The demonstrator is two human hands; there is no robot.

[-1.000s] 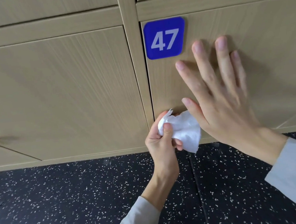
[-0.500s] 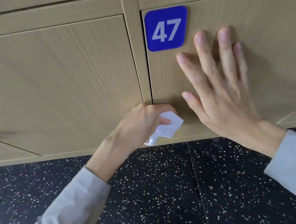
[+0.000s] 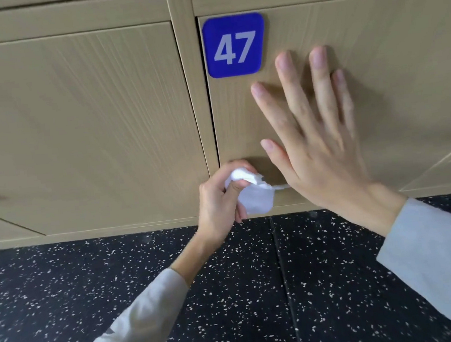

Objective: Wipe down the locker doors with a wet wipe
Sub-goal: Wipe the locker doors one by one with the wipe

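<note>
Wiping the lower edge of locker door 47 [image 3: 374, 57]. The left hand [image 3: 219, 199] grips a bunched white wet wipe [image 3: 255, 198], its fingers curled round the wad, at the door's lower left corner just above the speckled dark floor [image 3: 119, 279]. Half a second earlier this hand lay palm-down with the wipe pressed flatter beneath it; it has since rolled upright and drawn the wipe slightly right, toward the right hand [image 3: 319, 144]. That hand remains spread flat on the door below and right of the blue number plate [image 3: 234, 45], fingers wide and straight, apparently bracing the door. The bottom strip seems covered; the upper panel and the neighbouring door [image 3: 75, 131] likely remain.
</note>
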